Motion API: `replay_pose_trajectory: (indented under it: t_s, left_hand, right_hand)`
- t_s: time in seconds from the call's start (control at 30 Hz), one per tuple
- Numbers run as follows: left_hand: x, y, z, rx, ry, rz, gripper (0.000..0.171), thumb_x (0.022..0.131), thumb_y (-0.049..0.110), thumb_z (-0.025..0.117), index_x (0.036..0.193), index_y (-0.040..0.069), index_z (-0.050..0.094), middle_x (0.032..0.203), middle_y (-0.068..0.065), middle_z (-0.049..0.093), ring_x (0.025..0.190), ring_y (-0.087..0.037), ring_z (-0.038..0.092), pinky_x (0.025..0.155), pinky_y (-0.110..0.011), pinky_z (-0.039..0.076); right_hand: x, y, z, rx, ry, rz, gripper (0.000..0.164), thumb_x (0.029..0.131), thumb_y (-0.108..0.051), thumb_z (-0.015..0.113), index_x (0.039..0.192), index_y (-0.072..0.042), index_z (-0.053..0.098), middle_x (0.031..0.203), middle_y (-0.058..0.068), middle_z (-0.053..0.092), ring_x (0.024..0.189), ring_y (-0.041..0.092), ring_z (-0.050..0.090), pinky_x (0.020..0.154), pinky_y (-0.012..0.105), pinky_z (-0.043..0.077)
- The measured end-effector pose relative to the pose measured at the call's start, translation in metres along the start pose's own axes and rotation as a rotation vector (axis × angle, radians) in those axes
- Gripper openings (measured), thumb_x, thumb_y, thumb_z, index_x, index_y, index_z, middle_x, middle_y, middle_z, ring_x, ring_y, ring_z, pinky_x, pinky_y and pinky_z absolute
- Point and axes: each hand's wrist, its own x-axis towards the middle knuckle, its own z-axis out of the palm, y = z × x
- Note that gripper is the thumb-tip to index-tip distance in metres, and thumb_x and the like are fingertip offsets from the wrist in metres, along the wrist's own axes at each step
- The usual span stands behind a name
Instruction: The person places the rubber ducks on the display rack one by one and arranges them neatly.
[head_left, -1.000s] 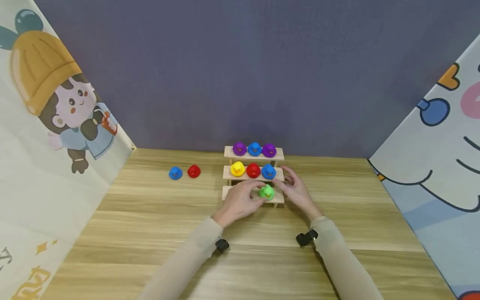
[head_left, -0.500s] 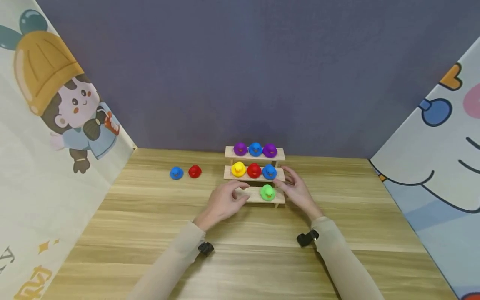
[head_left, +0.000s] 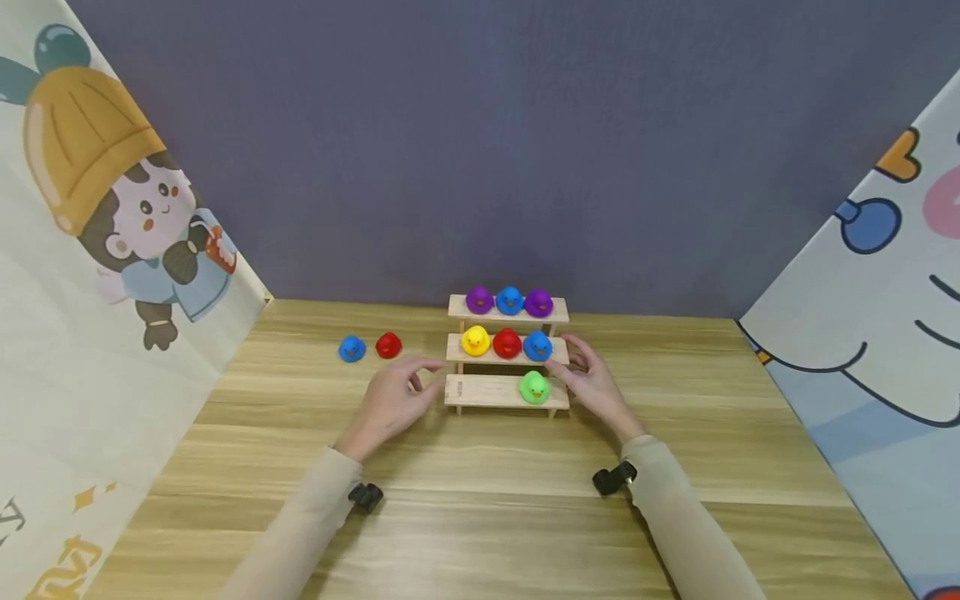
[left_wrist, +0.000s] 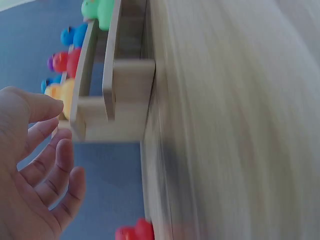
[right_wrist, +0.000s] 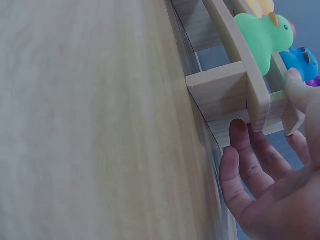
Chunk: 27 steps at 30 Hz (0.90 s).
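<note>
A three-step wooden stand (head_left: 483,390) stands on the table. On its bottom step a green rubber duck (head_left: 535,387) sits near the right end. The middle step bears a yellow duck (head_left: 476,341), a red duck (head_left: 507,343) and a blue duck (head_left: 537,346). My left hand (head_left: 393,400) hovers left of the stand, fingers loosely bent and holding nothing; a loose red duck (head_left: 388,345) lies just beyond it, beside a loose blue duck (head_left: 352,348). With thumb and fingers, my right hand (head_left: 596,383) grips the right end of the middle step.
Two purple ducks, one at the left (head_left: 479,300) and one at the right (head_left: 538,302), flank a blue duck (head_left: 510,301) on the top step. A grey-blue wall (head_left: 480,150) rises behind the stand. Printed panels border the wooden table (head_left: 480,533) on both sides.
My left hand has let go of the green duck on the bottom step and moved left, off the stand. The right hand has stayed at the stand's right end.
</note>
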Motion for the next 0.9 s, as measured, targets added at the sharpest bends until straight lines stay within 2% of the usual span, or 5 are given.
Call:
replay_pose_trajectory:
  t_s: [0.23, 0.43, 0.63, 0.77, 0.9]
  left_hand:
    - [-0.003, -0.035, -0.026, 0.061, 0.068, -0.019, 0.030, 0.098, 0.025, 0.076, 0.126, 0.013, 0.078, 0.119, -0.004, 0.078, 0.077, -0.012, 0.065, 0.064, -0.028, 0.050]
    - [-0.001, -0.067, -0.050, 0.078, 0.131, -0.096, 0.031, 0.097, 0.024, 0.076, 0.126, 0.011, 0.077, 0.113, -0.009, 0.078, 0.078, -0.019, 0.068, 0.068, -0.033, 0.049]
    - [0.005, -0.097, -0.066, 0.116, 0.115, -0.188, 0.035, 0.100, 0.025, 0.072, 0.130, 0.008, 0.074, 0.101, -0.014, 0.075, 0.077, -0.022, 0.068, 0.066, -0.034, 0.050]
    - [0.007, -0.111, -0.071, 0.134, 0.101, -0.218, 0.037, 0.100, 0.025, 0.071, 0.132, 0.007, 0.072, 0.111, -0.019, 0.073, 0.078, -0.024, 0.070, 0.067, -0.035, 0.050]
    - [0.011, -0.119, -0.072, 0.134, 0.082, -0.242, 0.039, 0.100, 0.026, 0.071, 0.134, 0.006, 0.071, 0.124, -0.022, 0.069, 0.085, -0.029, 0.073, 0.075, -0.040, 0.053]
  right_hand:
    - [-0.001, 0.001, 0.001, -0.025, -0.002, 0.007, 0.081, 0.100, -0.042, 0.076, 0.166, -0.020, 0.036, 0.151, 0.026, 0.059, 0.135, 0.041, 0.063, 0.100, 0.036, 0.057]
    - [-0.001, 0.001, -0.001, -0.019, 0.002, 0.010, 0.081, 0.100, -0.042, 0.076, 0.167, -0.020, 0.035, 0.155, 0.027, 0.056, 0.139, 0.043, 0.060, 0.111, 0.052, 0.053]
    - [-0.001, 0.000, -0.002, -0.008, -0.002, 0.007, 0.081, 0.100, -0.040, 0.075, 0.168, -0.020, 0.034, 0.155, 0.026, 0.056, 0.139, 0.042, 0.061, 0.109, 0.047, 0.054]
    - [0.000, 0.000, -0.002, -0.010, 0.000, 0.005, 0.081, 0.100, -0.041, 0.075, 0.168, -0.020, 0.034, 0.154, 0.027, 0.056, 0.138, 0.042, 0.061, 0.107, 0.045, 0.055]
    - [0.001, 0.001, -0.001, -0.017, 0.005, 0.002, 0.081, 0.100, -0.041, 0.075, 0.167, -0.020, 0.035, 0.154, 0.027, 0.056, 0.138, 0.043, 0.061, 0.108, 0.047, 0.055]
